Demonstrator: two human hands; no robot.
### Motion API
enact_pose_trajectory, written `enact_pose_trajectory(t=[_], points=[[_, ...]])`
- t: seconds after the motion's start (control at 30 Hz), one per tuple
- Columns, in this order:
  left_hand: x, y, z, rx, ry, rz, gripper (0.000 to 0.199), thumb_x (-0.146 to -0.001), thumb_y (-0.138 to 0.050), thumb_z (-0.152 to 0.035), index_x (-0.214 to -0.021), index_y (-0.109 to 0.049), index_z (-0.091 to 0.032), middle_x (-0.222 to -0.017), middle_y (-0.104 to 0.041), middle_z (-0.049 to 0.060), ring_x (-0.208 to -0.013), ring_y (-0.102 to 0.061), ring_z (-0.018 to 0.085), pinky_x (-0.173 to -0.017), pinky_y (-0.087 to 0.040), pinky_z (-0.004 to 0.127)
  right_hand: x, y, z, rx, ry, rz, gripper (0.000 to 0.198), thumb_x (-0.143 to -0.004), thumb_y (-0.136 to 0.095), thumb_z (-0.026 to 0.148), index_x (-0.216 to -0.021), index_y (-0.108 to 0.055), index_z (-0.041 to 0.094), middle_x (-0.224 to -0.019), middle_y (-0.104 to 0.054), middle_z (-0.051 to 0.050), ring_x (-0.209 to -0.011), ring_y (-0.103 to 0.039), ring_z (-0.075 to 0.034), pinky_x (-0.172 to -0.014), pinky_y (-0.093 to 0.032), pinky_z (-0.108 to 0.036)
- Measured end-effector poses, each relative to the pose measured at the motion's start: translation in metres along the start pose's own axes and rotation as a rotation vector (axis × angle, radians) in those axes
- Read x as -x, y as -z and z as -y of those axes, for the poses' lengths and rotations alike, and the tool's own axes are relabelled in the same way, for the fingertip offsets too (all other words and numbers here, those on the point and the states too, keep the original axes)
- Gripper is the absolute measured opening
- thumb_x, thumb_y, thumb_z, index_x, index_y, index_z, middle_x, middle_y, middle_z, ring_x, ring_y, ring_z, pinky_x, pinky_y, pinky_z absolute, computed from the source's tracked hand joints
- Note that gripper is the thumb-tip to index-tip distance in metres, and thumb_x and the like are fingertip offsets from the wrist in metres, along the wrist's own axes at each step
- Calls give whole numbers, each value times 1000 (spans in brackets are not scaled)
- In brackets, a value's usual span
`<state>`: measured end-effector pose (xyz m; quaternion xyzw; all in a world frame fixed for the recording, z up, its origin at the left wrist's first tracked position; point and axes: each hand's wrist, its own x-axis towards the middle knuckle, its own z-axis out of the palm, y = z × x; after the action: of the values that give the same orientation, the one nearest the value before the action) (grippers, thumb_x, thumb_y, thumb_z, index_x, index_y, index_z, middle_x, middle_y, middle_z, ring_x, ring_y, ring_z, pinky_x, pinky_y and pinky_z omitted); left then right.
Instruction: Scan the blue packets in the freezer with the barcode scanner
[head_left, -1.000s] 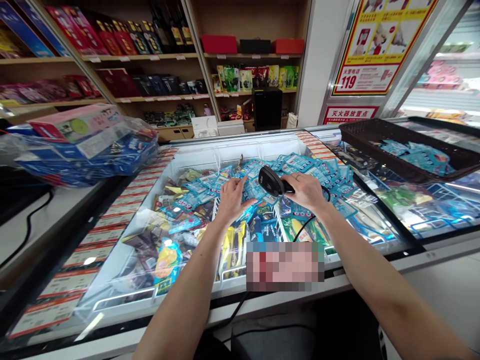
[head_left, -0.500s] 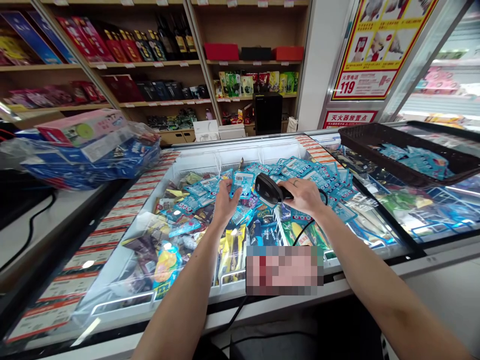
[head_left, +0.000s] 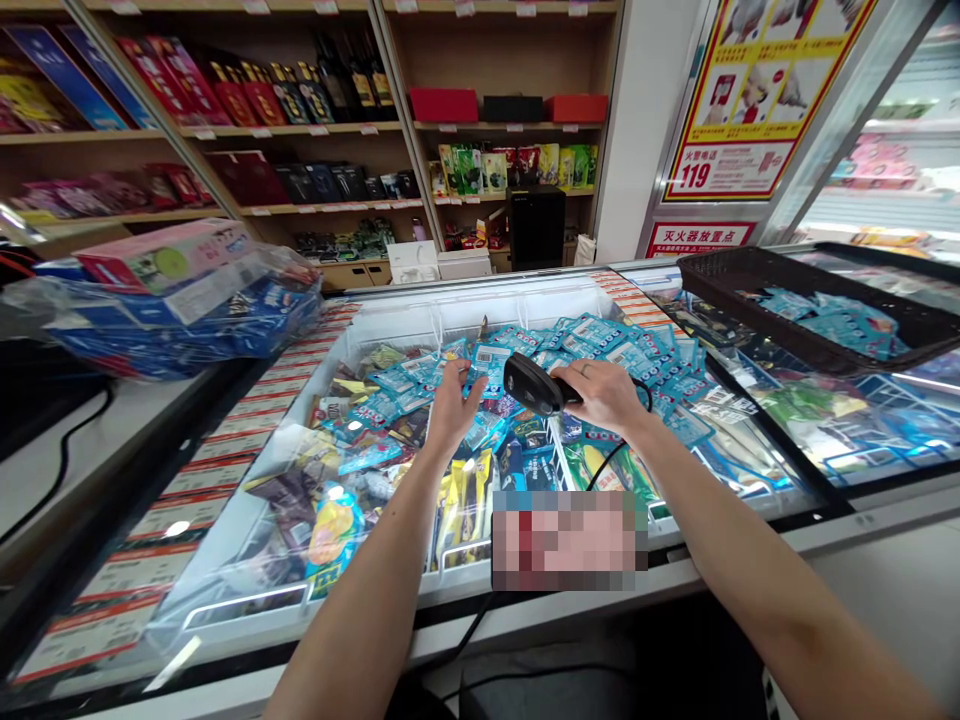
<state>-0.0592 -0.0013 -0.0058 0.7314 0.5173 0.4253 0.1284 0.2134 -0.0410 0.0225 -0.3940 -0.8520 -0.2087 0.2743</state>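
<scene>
A black handheld barcode scanner (head_left: 531, 383) is gripped in my right hand (head_left: 601, 393), its head pointing left towards a small light-blue packet (head_left: 490, 361) with a printed barcode. My left hand (head_left: 451, 405) pinches that packet at its left edge between thumb and fingers. Scanner and packet are close together, above the glass top of a chest freezer. Many similar blue packets (head_left: 600, 332) lie spread around and behind both hands. The scanner's black cable (head_left: 606, 462) hangs below my right hand.
Wrapped ice creams fill the freezer (head_left: 405, 309) under the glass. A brown tray (head_left: 810, 345) with more blue packets stands at the right. Plastic-wrapped blue boxes (head_left: 187, 310) are stacked at the left. A blurred-out rectangular object (head_left: 570, 540) lies at the front edge. Stocked shelves (head_left: 510, 128) stand behind.
The scanner head has shifted slightly left and down, closer to the packet. The packet and my left hand have moved a little to the right.
</scene>
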Motion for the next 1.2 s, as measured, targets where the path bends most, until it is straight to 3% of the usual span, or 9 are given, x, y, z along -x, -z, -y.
enact_pose_trajectory(t=[0.3,0.7,0.87,1.07,1.2], points=[[0,-3,1,-15,-41,-59,42,-87,-47,-41,-122,-41,-18,-91,-63,4,-85,-61,17,-78,-50,34,0,0,0,-12,10,-1,29,-84,-59,35,-109,-59,21,-90,-66,-5,-85,-59,-18,-71,-40,-28],[0,-3,4,27,-35,-31,41,-86,-49,-45,-117,-42,-19,-95,-62,5,-86,-61,17,-75,-49,32,-1,0,0,-23,40,-17,30,-83,-61,35,-109,-58,20,-92,-66,-5,-86,-59,-19,-72,-40,-28],[1,-1,0,-22,-30,-78,42,-86,-50,-44,-118,-43,-18,-99,-63,8,-86,-62,19,-77,-48,33,0,0,-1,8,31,-38,31,-84,-59,34,-111,-58,20,-92,-66,-6,-85,-59,-19,-72,-40,-29],[1,7,-6,-259,114,-299,40,-88,-44,-35,-124,-45,-17,-110,-62,13,-100,-59,26,-92,-41,44,4,-1,-8,65,-115,-81,34,-83,-60,33,-114,-59,19,-89,-66,-6,-84,-59,-20,-71,-39,-29],[4,9,-14,-498,178,-361,48,-86,-47,-31,-131,-44,-16,-127,-51,18,-120,-46,34,-99,-33,51,5,-1,-12,85,-181,-105,32,-83,-59,33,-112,-60,19,-91,-66,-6,-84,-60,-20,-70,-39,-28]])
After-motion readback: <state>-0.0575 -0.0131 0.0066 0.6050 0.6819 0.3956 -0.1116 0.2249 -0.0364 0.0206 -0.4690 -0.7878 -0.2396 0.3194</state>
